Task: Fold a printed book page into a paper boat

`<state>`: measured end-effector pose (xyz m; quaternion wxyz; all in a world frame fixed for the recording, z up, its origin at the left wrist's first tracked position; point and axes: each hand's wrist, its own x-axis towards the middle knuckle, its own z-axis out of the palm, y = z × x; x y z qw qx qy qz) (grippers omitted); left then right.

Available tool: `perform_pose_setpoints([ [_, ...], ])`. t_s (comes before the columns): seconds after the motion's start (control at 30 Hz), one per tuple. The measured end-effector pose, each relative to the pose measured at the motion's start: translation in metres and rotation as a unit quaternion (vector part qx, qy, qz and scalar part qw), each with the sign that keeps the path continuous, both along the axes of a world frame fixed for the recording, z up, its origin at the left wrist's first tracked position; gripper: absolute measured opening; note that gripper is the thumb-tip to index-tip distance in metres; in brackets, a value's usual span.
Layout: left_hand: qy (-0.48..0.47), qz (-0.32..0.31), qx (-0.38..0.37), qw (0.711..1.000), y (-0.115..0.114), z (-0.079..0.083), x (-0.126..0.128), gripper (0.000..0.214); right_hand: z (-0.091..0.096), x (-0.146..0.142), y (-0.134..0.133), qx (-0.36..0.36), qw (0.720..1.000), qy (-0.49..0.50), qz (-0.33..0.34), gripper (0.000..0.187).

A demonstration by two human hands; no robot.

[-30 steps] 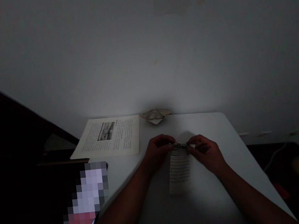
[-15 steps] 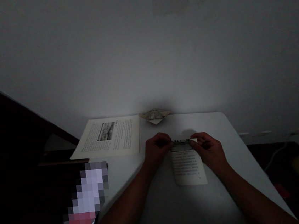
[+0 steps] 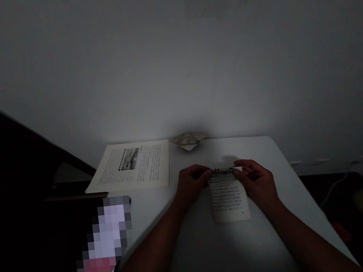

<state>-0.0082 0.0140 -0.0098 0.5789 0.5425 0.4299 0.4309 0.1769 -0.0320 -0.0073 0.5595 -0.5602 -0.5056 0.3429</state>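
A small printed sheet of paper [image 3: 229,200] lies on the white table [image 3: 213,254] in front of me, its far edge folded over into a narrow dark strip. My left hand [image 3: 191,186] pinches the left end of that folded edge with curled fingers. My right hand [image 3: 257,182] pinches the right end the same way. Both hands rest on the tabletop at the paper's far corners. The room is dim.
An open book [image 3: 132,165] lies at the table's far left. A small folded paper shape [image 3: 188,140] sits against the wall [image 3: 173,59] at the far edge. A blurred-out patch [image 3: 103,243] covers something at the near left. Dark furniture stands left.
The paper has gone from hanging on edge between my fingers to lying flat with its printed face up. Both hands shifted slightly right and away from me along its far edge.
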Motion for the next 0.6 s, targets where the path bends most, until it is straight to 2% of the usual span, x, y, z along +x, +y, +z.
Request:
perform_pose_setpoints([
  [0.43,0.038,0.012,0.036,0.999,-0.003,0.007,-0.001,0.017,-0.011,0.004,0.002,0.006,1.0,0.017,0.02,0.027],
  [0.6,0.065,0.024,0.081,0.994,-0.005,0.004,-0.001,0.016,-0.015,0.005,0.003,-0.001,0.999,-0.035,0.007,0.029],
])
